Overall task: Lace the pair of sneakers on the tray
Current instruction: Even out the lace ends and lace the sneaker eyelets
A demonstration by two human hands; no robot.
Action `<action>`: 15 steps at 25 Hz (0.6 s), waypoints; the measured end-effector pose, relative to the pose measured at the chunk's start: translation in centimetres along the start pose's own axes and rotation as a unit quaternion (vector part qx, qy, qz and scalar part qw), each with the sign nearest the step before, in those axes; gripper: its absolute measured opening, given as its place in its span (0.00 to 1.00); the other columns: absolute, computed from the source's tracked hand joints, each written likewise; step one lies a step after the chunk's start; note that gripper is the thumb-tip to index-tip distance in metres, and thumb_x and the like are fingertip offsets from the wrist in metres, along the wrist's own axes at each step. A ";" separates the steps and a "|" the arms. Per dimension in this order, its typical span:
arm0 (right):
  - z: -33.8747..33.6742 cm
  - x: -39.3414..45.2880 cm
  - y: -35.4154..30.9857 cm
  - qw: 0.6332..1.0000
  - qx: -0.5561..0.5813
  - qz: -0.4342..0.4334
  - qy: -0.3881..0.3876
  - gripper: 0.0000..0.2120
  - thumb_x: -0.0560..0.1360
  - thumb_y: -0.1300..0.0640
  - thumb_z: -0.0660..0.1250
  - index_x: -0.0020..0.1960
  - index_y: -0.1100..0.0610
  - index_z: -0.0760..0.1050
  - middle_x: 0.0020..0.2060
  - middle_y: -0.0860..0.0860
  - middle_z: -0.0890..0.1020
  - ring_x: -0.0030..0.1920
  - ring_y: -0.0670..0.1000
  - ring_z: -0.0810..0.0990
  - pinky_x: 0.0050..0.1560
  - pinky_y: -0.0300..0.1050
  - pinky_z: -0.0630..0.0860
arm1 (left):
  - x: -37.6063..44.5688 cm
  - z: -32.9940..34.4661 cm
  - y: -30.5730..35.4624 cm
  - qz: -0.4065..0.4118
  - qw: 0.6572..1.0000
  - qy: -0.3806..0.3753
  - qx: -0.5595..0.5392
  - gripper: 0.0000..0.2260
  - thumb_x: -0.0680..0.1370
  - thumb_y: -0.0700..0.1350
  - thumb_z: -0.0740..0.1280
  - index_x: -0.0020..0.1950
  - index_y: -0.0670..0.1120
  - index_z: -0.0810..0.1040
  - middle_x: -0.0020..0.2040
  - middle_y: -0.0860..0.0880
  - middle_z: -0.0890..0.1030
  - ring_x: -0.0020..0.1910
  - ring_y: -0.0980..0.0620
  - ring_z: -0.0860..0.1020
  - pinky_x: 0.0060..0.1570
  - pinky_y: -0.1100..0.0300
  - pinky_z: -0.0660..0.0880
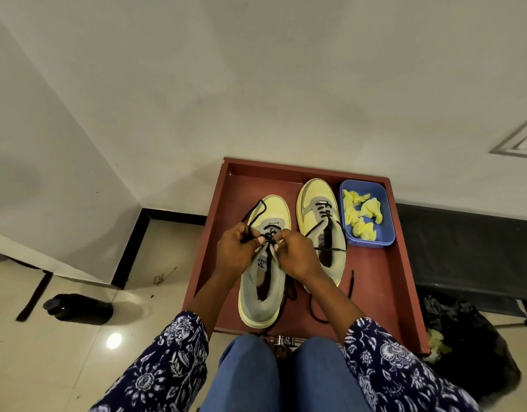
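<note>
Two yellow and grey sneakers stand side by side on a red-brown tray (pixel 384 292), toes pointing away from me. Both my hands work over the left sneaker (pixel 263 298). My left hand (pixel 238 251) grips its black lace (pixel 256 211), which loops up past the toe. My right hand (pixel 294 257) pinches the lace at the eyelets, beside the tongue. The right sneaker (pixel 321 221) is partly laced, and its black lace ends (pixel 312 307) trail loose over the tray floor behind it.
A blue plastic bin (pixel 384 227) with crumpled yellow paper sits at the tray's far right. A black bench (pixel 470 251) runs along the right, with a dark bag (pixel 470 346) under it. A black bottle (pixel 78 309) lies on the tiled floor at left.
</note>
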State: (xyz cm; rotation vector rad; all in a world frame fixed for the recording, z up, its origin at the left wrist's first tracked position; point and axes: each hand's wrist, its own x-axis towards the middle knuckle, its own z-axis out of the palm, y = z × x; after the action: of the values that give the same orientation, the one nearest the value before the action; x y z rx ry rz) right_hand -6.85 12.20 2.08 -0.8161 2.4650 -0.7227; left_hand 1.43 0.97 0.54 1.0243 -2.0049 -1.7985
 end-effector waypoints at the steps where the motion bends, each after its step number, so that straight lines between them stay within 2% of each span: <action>1: -0.1 0.0 0.0 1.000 -0.005 0.002 0.002 0.10 0.75 0.64 0.60 0.54 0.60 0.76 0.47 0.61 0.81 0.51 0.60 0.78 0.51 0.48 0.76 | 0.1 -0.1 0.2 -0.005 1.000 -0.005 -0.003 0.09 0.71 0.38 0.71 0.37 0.52 0.78 0.41 0.45 0.83 0.44 0.43 0.81 0.48 0.40 0.78; 6: -1.0 -0.6 -0.5 0.998 -0.025 -0.006 0.051 0.10 0.75 0.63 0.59 0.54 0.62 0.74 0.52 0.61 0.76 0.51 0.61 0.76 0.51 0.50 0.75 | 0.3 -0.4 0.8 -0.019 1.000 -0.020 0.008 0.07 0.72 0.38 0.71 0.37 0.49 0.79 0.41 0.44 0.83 0.44 0.43 0.82 0.48 0.42 0.79; 8: -1.4 -0.8 -0.6 0.997 -0.029 -0.005 0.064 0.11 0.75 0.62 0.59 0.55 0.62 0.75 0.52 0.60 0.76 0.52 0.61 0.76 0.51 0.50 0.75 | 0.4 -0.6 0.9 -0.014 0.999 -0.028 0.033 0.05 0.72 0.40 0.72 0.38 0.49 0.79 0.40 0.45 0.83 0.42 0.47 0.82 0.48 0.46 0.79; 12: -1.5 -1.1 -0.2 0.996 -0.060 0.026 0.066 0.13 0.74 0.63 0.59 0.56 0.62 0.77 0.52 0.61 0.77 0.52 0.61 0.77 0.49 0.49 0.75 | 0.3 -1.1 1.4 -0.013 0.997 -0.029 0.077 0.03 0.72 0.40 0.71 0.39 0.46 0.79 0.32 0.53 0.78 0.31 0.58 0.74 0.40 0.60 0.74; 15: -1.4 -1.3 0.5 0.993 -0.082 0.044 0.076 0.14 0.72 0.63 0.59 0.53 0.62 0.78 0.49 0.61 0.79 0.49 0.62 0.79 0.46 0.49 0.77 | 0.4 -1.5 1.1 -0.039 0.997 -0.015 0.067 0.05 0.72 0.40 0.71 0.37 0.46 0.79 0.34 0.50 0.79 0.33 0.54 0.75 0.38 0.59 0.73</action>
State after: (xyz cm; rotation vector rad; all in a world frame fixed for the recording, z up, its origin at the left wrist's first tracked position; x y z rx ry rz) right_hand -6.88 13.79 3.14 -0.7305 2.7077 -0.5749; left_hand 1.71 -0.40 1.73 1.1355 -2.1563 -1.7477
